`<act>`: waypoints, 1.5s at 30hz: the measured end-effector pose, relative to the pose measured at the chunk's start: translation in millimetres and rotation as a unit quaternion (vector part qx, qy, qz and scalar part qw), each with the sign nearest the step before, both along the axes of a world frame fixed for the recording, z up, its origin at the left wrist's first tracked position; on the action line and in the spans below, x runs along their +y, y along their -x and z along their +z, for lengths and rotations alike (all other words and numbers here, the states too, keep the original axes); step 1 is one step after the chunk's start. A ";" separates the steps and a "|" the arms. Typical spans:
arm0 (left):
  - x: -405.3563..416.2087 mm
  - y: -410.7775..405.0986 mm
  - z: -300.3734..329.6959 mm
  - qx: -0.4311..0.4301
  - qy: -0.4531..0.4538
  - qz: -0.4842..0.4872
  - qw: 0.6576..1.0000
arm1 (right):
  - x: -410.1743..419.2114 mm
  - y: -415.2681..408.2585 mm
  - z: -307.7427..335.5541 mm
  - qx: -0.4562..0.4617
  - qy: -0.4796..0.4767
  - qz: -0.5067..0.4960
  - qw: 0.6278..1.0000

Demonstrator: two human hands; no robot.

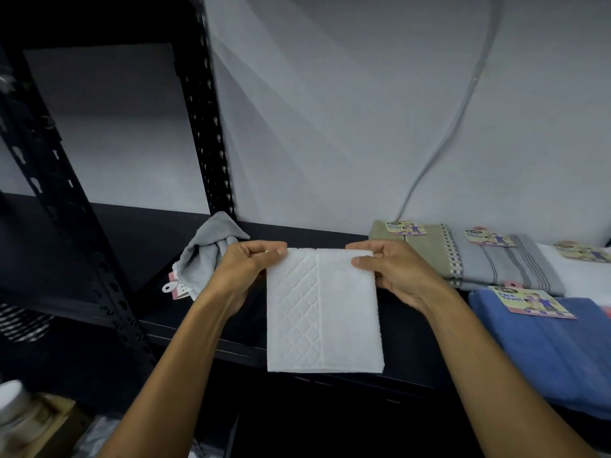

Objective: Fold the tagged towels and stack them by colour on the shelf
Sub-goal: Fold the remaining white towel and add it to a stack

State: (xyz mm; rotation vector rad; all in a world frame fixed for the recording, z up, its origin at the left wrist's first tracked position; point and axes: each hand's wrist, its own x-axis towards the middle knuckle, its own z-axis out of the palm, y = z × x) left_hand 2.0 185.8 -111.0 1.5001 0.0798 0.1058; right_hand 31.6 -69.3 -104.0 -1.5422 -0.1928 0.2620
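Both hands hold a folded white towel (322,309) up in front of the black shelf (330,233): the left hand (246,271) pinches its top left corner and the right hand (393,271) its top right, fingers curled over the edge. A crumpled grey towel (208,252) lies on the shelf behind the left hand. To the right lie folded tagged towels: beige (418,251), grey striped (502,262) and blue (549,352).

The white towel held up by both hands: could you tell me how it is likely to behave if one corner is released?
The white towel hangs flat from the left hand and right hand, so it is probably limp and light. Released, that corner would likely droop and the fold open.
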 end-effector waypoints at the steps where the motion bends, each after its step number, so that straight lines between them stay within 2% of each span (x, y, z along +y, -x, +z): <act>1: 0.7 -0.8 5.2 -0.007 -0.013 0.001 1.000 | 0.6 0.8 5.5 -0.013 0.013 -0.006 1.000; 7: 2.5 -2.6 45.9 -0.046 -0.057 -0.009 0.997 | 3.5 3.3 49.9 -0.092 0.115 -0.048 0.988; 12: 4.1 -14.2 83.5 -0.106 -0.195 0.036 0.974 | -0.1 -12.9 93.8 -0.165 0.227 -0.047 0.959; 16: 2.0 -22.1 106.4 -0.122 -0.284 0.012 0.951 | -0.2 -18.3 116.0 -0.193 0.291 -0.034 0.936; 20: -8.6 -25.2 114.0 -0.123 -0.321 0.007 0.939 | 0.4 -19.1 121.3 -0.192 0.293 -0.017 0.937; 24: -15.4 -28.8 110.9 -0.119 -0.283 0.038 0.951 | -0.3 -17.7 115.4 -0.165 0.272 -0.003 0.948; 28: -11.6 -29.2 107.5 -0.120 -0.275 0.041 0.953 | -3.9 -16.3 105.4 -0.183 0.350 -0.033 0.918; 33: -9.9 -33.2 103.9 -0.114 -0.394 0.076 0.909 | -2.9 -12.3 108.7 -0.166 0.310 -0.016 0.936; 36: -12.1 -36.0 104.1 -0.121 -0.433 0.090 0.889 | 0.5 -9.3 109.7 -0.169 0.272 -0.010 0.947; 41: -7.7 -37.7 104.8 -0.082 -0.392 -0.004 0.916 | 0.1 -14.5 108.2 -0.181 0.242 -0.017 0.953; 43: -9.2 -38.7 103.7 -0.092 -0.440 -0.008 0.893 | -2.6 -17.3 109.2 -0.176 0.246 0.005 0.953; 45: -11.6 -39.7 102.1 -0.107 -0.504 0.021 0.857 | -4.4 -20.8 108.9 -0.190 0.295 0.017 0.936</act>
